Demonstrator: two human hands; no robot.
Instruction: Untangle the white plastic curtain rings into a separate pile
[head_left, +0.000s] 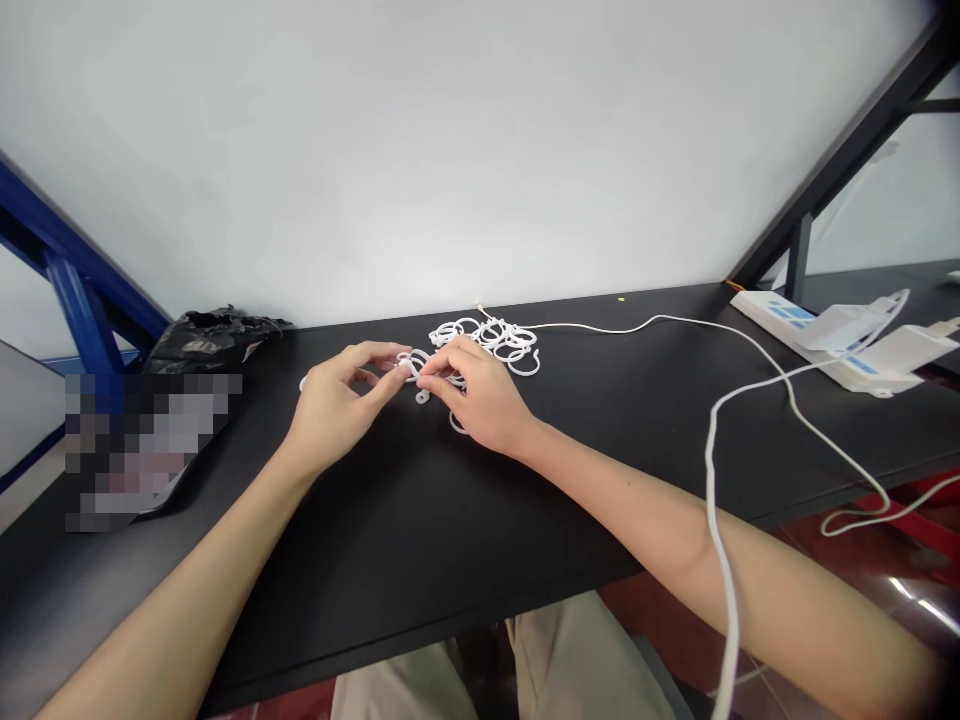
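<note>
My left hand [337, 395] is closed in a pinch on a small white plastic ring [417, 362], above the middle of the black table. From the right, my right hand [480, 395] pinches at the same ring, fingertips close to those of the left. Parts of other white rings show just below and beside the fingers; the hands hide how they join. Behind my right hand lies a loose heap of white plastic rings [517, 347], thin hoops with small knobs, some overlapping.
A crumpled black plastic bag [206, 335] lies at the left by a blue frame. White power strip [776, 310] with plugged-in chargers sits at the right. One white cable [709, 450] hangs across my right forearm; another runs along the black table [360, 570] to the heap.
</note>
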